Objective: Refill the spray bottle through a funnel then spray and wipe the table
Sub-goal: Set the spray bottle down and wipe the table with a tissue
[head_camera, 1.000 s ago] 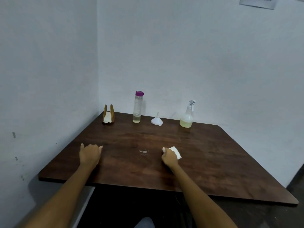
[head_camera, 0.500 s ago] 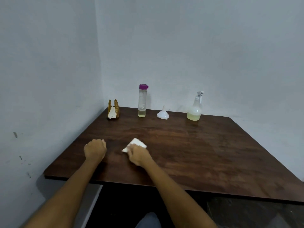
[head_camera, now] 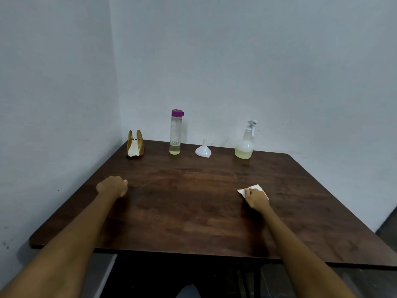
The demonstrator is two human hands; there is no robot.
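Two hands rest on the dark wooden table (head_camera: 193, 211): the left hand (head_camera: 112, 187) is curled into a loose fist holding nothing, and the right hand (head_camera: 255, 197) presses a white tissue (head_camera: 255, 187) flat at the right. Along the far edge stand a napkin holder (head_camera: 135, 145), a purple-capped bottle (head_camera: 175, 132), a white funnel (head_camera: 203, 149) and the spray bottle (head_camera: 246, 143).

A wooden napkin holder (head_camera: 135, 143) with white napkins stands upright in the far left corner beside pale walls (head_camera: 236, 61), and a dark floor (head_camera: 388, 229) shows at right.
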